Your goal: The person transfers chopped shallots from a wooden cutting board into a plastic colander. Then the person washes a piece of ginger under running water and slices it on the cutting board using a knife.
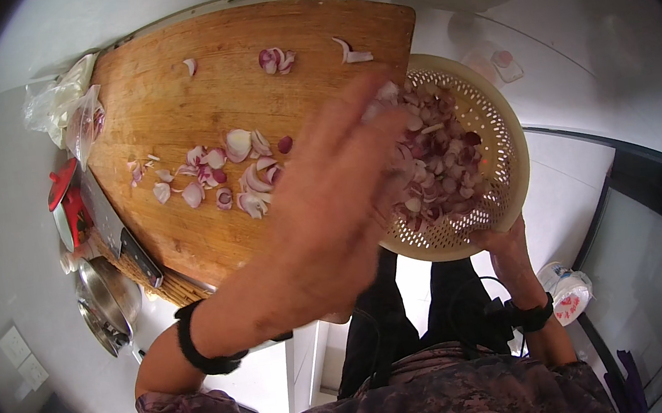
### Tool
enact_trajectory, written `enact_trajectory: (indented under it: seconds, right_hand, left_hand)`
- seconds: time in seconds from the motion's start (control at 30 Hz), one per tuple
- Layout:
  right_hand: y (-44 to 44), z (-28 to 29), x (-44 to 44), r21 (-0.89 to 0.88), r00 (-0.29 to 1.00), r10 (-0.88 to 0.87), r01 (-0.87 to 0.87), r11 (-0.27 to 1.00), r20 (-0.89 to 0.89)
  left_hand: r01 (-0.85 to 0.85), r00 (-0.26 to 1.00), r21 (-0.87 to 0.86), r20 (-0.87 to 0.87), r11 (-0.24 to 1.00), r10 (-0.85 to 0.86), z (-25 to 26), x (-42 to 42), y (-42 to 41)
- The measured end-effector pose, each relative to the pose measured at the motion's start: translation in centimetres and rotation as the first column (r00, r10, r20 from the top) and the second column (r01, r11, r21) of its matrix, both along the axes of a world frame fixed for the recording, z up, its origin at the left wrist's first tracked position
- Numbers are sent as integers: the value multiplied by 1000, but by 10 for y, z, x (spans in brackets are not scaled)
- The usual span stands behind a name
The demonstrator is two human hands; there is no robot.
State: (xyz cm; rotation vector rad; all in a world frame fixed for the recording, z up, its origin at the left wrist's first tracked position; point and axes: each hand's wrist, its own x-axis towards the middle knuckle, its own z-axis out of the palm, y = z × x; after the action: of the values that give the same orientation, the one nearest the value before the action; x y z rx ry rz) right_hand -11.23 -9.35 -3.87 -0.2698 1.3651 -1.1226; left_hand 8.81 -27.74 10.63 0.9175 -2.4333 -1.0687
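Observation:
My left hand (pixel 335 187), blurred, reaches across the right edge of a wooden cutting board (pixel 167 109), its fingers over a beige plastic colander (pixel 516 163). Whether it holds onion is unclear. Sliced red onion (pixel 438 161) fills much of the colander. Below, my right hand (pixel 502 240) grips the colander's rim, which sits against the board's edge. More red onion pieces (pixel 201 170) lie scattered on the board left of my left hand, and a small cluster (pixel 277 61) rests near its far side.
A cleaver with a black handle (pixel 140 256) lies along the board's left edge. Beside it are a red lidded pot (pixel 70 203), metal bowls (pixel 110 292) and plastic bags (pixel 64 110). A wrapped white tub (pixel 568 294) stands at the lower right.

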Motion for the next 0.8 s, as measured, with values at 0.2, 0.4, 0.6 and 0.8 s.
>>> enact_trajectory:
  seconds: [0.2,0.4,0.6,0.8]
  right_hand:
    - [1,-3,-1,-7,1000,-2,2,1000,-4]
    - [-2,1,-1,-6,1000,12,-12,1000,-7]
    - [-3,2,-3,-4,999,24,-24,1000,-27]
    - [-2,1,-7,-18,1000,26,-26,999,-17]
  left_hand:
    - [-128,987,-176,70,976,142,-6,24,-31]
    - [-108,918,-413,308,904,251,-20,30,-63]
    - [-5,935,-417,321,909,152,-24,-2,-44]
    - [188,940,-373,336,908,-57,-7,-29,-19]
